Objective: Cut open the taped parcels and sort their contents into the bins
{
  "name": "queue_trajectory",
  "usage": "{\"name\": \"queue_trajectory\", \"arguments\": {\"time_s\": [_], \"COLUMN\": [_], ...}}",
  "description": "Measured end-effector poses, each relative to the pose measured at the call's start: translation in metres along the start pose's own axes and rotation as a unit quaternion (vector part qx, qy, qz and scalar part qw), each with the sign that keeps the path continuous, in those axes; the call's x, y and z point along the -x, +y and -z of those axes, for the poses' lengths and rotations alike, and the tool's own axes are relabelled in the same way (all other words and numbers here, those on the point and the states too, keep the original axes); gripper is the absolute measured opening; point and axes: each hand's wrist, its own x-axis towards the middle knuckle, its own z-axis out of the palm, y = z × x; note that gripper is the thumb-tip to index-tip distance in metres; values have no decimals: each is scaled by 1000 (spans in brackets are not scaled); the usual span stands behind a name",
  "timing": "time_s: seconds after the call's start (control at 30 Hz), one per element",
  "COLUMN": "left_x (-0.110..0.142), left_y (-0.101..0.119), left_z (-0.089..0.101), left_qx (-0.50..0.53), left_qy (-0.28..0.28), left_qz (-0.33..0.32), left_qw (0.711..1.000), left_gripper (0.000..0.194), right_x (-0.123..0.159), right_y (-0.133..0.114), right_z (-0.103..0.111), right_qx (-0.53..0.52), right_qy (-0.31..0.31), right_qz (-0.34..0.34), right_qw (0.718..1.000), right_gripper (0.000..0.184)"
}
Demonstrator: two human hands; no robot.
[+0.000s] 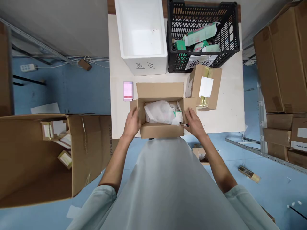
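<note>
An open cardboard box [161, 130] sits at the table's near edge, directly in front of my body. Inside it lies an item wrapped in white, filmy packaging [159, 111], with a bit of green and white showing at its right end; what is under the wrap is hidden. My left hand [132, 123] grips the box at its left end, fingers by the side flap. At the opposite end, my right hand [193, 124] holds the right flap, its fingers on top and the thumb lower down against the box.
Behind the box stand a white foam bin [144, 65] and a black crate [203, 60] holding green and white cartons. A taped parcel [211, 86] is at the right, a pink-screened phone-like object [128, 90] at the left. A large carton [83, 153] with parcels flanks the table [230, 118].
</note>
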Motion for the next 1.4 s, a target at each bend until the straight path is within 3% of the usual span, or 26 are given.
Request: {"name": "queue_trajectory", "arguments": {"time_s": [0.1,0.27,0.37,0.43,0.53,0.7,0.8,0.97,1.1,1.23,1.3,1.4], "left_x": [-2,-32,-55,-63,-66,-70,-73,-66,-54,-44,-46,-57], "left_y": [40,111,130,132,125,103,90,80,83,96,107,126], "left_z": [-16,-77,-109,-119,-120,-100,-81,-60,-63,-75,-81,-92], "left_qx": [-2,1,-82,-142,-163,-77,-68,-92,-135,-229,-282,-347], "left_qy": [12,-156,-227,-252,-256,-210,-190,-209,-236,-244,-242,-242], "left_qz": [-72,-213,-216,-187,-132,-67,-71,-116,-125,-137,-145,-151], "left_qw": [997,965,946,939,944,972,977,967,954,932,917,893], "left_gripper": [61,51,50,44,37,43,51,56,51,72,78,72], "right_x": [1,0,-1,-1,-1,0,0,-1,-1,-2,-2,-2], "right_y": [-6,-6,-5,-4,-4,-4,-5,-8,-10,-9,-7,-6], "right_z": [-1,-7,-11,-14,-16,-17,-17,-16,-16,-19,-21,-23], "right_qx": [-7,-15,-14,-14,-14,-6,9,28,23,19,19,16], "right_qy": [-5,4,15,21,27,20,9,-9,-13,-8,-7,-6], "right_qz": [5,6,12,16,15,17,23,18,15,13,11,9], "right_qw": [1000,1000,1000,1000,999,1000,1000,999,1000,1000,1000,1000], "right_gripper": [86,85,85,85,85,86,86,85,82,84,87,88]}}
